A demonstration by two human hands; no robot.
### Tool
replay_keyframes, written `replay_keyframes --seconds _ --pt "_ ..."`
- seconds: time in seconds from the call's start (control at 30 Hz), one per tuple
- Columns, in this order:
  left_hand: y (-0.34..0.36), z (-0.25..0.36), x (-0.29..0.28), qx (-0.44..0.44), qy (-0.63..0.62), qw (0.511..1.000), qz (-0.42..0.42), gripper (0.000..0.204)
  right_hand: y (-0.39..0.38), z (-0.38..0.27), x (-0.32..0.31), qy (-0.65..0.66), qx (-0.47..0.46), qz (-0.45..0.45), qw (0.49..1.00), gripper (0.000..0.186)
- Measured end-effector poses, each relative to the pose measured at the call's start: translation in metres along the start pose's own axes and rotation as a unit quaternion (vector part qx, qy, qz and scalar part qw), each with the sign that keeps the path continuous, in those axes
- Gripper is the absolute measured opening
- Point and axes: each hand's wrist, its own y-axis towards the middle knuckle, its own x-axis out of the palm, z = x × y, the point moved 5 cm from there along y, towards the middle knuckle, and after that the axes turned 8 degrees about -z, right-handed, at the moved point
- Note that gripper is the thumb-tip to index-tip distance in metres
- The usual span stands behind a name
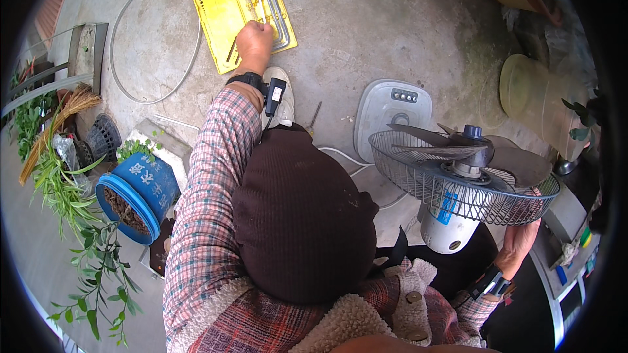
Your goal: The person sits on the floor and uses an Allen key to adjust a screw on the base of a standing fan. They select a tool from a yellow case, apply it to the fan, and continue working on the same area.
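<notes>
My left hand [255,42], fingers curled closed, reaches into an open yellow tool case [212,10] at the top; what it grips is hidden. Bent metal hex keys and smaller tools lie in the case. At the right, my right hand [523,235] grips the wire guard [392,157] of a fan, its fingertips partly hidden by the guard. The fan's dark blades [520,167] face up around a blue-capped hub, with a white motor housing [445,229] below. A grey fan base [376,114] with several buttons lies on the floor beside it.
A loose pale hose [112,46] curves over the concrete floor [360,19]. At left are a blue bucket [150,183], plants [39,183] and a metal frame [88,59]. My brown-clad leg [301,216] is central, a thin tool [315,116] near my shoe. A pale round board [530,98] stands upper right.
</notes>
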Motion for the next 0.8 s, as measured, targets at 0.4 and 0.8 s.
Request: replay_keyframes --seconds 0.4,0.8 --pt "0.005 0.010 0.003 0.018 0.062 0.997 -0.045 0.032 0.003 0.003 0.005 -0.011 0.005 -0.001 1.000 0.034" --pt "0.006 0.016 -0.020 0.063 0.210 0.970 -0.107 0.039 0.005 0.002 0.006 -0.008 0.021 -0.026 0.999 0.035"
